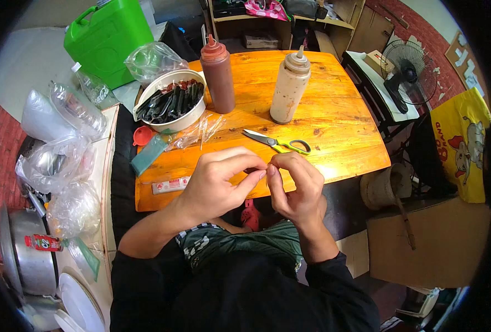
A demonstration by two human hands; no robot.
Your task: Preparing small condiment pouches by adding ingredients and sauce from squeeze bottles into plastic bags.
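Note:
My left hand (224,182) and my right hand (297,186) meet over the near edge of the wooden table (245,162). Each has thumb and forefinger pinched, tips almost touching; whatever may be between them is too small or too clear to make out. Just beyond my right hand lie scissors (276,143) with lime-green handles, blades pointing left. A flat white packet with red print (170,185) is beside my left wrist. Farther left are a bundle of greenish plastic bags (150,153), a red funnel (142,136) and loose clear plastic strips (204,129).
A white tub (174,124) holds many dark-filled small packets. Two squeeze bottles stand upright: one with reddish-brown sauce (219,83), one with pale sauce (291,91). Left, a counter carries plastic bags (73,207) and a pot (33,249). A fan (407,74) and cardboard box (428,245) are right.

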